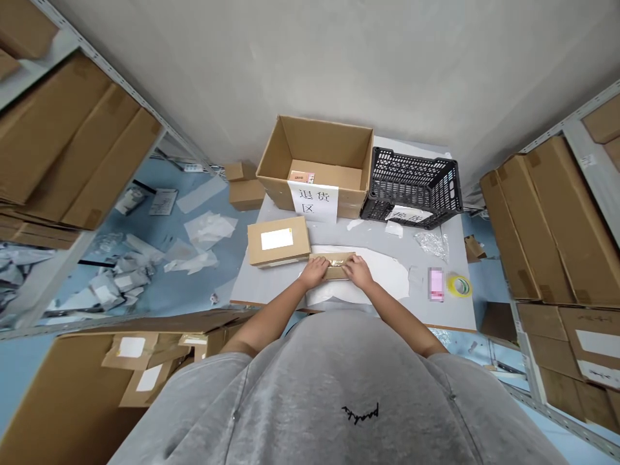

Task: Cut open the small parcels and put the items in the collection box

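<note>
Small brown rectangular cardboard box (pixel 333 274) lies on a crumpled white sheet (pixel 394 274), near edge of the pale grey table (pixel 264 290), directly in front of the person. Left hand (pixel 314 271) grips its left end, fingers curled over the top; right hand (pixel 357 271) grips the right end, fingers bent and close to the glossy clear tape strip (pixel 336 263) across the middle. Exact thumb contact too small to tell.

Handling, judged by looks: probably light, contents unseen. Cardboard walls likely stiff at edges and corners, softer mid-panel, so pressing hard there could dent it. Bare card should give decent friction; the tape is likely slicker. Best hold: both short ends, fingers on the side walls, off the tape. Sheet beneath may slide. Larger brown cardboard box with a white label (pixel 279 254) sits just beside the left hand.
</note>
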Action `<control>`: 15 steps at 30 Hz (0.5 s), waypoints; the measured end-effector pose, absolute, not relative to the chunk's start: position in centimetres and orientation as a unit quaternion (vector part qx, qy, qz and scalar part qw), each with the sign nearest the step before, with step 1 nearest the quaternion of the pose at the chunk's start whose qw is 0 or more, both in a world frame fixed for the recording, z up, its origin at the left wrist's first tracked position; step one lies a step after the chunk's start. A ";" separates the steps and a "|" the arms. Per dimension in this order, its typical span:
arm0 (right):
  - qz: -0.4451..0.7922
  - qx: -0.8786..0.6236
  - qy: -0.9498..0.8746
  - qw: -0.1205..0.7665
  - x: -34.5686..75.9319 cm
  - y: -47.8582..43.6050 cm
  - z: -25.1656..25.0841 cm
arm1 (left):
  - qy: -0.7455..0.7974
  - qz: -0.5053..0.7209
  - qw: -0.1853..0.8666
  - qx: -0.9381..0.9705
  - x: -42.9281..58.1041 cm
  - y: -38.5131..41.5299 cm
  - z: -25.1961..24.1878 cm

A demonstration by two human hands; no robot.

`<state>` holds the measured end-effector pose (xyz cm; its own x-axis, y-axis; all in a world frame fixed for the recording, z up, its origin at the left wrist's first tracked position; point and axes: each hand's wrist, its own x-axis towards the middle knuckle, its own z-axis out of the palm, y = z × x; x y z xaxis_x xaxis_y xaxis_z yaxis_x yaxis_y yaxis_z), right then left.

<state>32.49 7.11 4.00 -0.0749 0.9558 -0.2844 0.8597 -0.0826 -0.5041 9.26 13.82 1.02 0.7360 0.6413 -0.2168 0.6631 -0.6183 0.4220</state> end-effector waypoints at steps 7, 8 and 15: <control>0.364 -0.692 -0.617 0.093 32.7 6.1 3.7 | 0.392 0.036 0.253 0.884 8.2 12.0 1.2; 0.348 -0.688 -0.632 0.082 32.6 5.8 3.4 | 0.407 0.041 0.273 0.871 8.1 11.9 1.2; 0.234 -0.691 -0.684 -0.003 30.7 3.6 1.6 | 0.532 0.017 0.212 0.820 7.7 12.1 1.5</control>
<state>30.71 3.61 1.61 -0.0439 0.9439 -0.3272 0.9464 -0.0656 -0.3162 7.66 12.05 1.47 0.4340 0.8791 -0.1972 0.8646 -0.3448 0.3656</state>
